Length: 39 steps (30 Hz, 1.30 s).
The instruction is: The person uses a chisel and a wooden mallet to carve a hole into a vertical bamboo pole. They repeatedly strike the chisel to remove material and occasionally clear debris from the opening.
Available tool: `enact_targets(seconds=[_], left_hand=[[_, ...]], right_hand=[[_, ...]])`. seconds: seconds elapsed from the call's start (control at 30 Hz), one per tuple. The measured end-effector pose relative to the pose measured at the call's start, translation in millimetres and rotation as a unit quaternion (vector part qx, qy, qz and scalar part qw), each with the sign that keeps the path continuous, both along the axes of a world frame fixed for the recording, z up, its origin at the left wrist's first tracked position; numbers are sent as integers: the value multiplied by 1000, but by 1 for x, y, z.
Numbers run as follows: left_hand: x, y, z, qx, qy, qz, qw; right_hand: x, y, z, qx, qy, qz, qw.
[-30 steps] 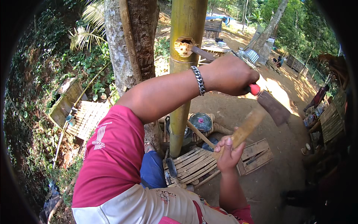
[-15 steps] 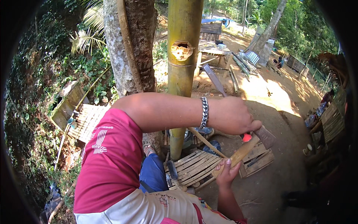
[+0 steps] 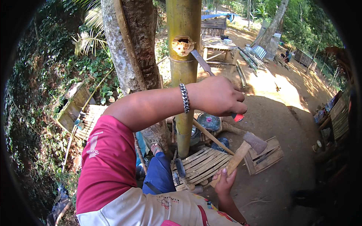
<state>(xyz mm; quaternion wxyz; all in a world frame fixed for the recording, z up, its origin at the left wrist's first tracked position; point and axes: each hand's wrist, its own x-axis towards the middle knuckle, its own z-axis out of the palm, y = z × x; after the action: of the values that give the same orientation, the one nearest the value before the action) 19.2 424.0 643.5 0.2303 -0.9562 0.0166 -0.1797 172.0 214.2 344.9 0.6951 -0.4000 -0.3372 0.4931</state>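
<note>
My left hand [image 3: 220, 97], with a chain bracelet at its wrist, is closed around a chisel [image 3: 202, 63] whose red handle end pokes out below the fist. The flat blade slants up to the left, its tip at the lower right edge of a rough hole [image 3: 183, 45] in the upright bamboo pole [image 3: 184, 81]. Whether tip and pole touch, I cannot tell. Lower down, my right hand [image 3: 225, 181] is wrapped round the wooden handle of a hatchet [image 3: 238, 157]. Its dark metal head is uppermost, below and right of my left hand.
A tree trunk [image 3: 130, 49] stands left of the pole. Bamboo slat benches [image 3: 201, 165] lie below, with a machete-like dark tool [image 3: 180, 168] on one. A lidded pot [image 3: 209, 122] sits behind the pole. Farther back are a bamboo table [image 3: 217, 43] and cut poles [image 3: 247, 62].
My left hand has moved left and up, bringing the chisel tip to the hole's edge. The hatchet head has separated from the chisel's handle end and now sits lower.
</note>
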Motion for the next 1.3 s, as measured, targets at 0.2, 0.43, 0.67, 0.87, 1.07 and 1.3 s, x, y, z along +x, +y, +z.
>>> enact_targets(seconds=[0.2, 0.43, 0.67, 0.87, 1.07, 1.3], left_hand=[[-7, 11, -2, 17, -24, 22, 999], [-8, 13, -3, 25, -12, -7, 1000], [-12, 8, -2, 20, -3, -23, 1000], [-14, 8, 0, 17, -1, -37, 999], [-19, 13, 0, 36, -31, -61, 997], [-19, 16, -2, 41, -25, -66, 997]], right_hand=[[-13, 5, -9, 3, 17, 9, 1000], [-32, 22, -3, 155, -47, 9, 987], [-47, 40, 16, 226, -72, 3, 971], [-44, 48, 12, 253, -133, -15, 958], [-41, 53, 14, 277, -201, 8, 940], [-53, 59, 24, 300, -151, -13, 942]])
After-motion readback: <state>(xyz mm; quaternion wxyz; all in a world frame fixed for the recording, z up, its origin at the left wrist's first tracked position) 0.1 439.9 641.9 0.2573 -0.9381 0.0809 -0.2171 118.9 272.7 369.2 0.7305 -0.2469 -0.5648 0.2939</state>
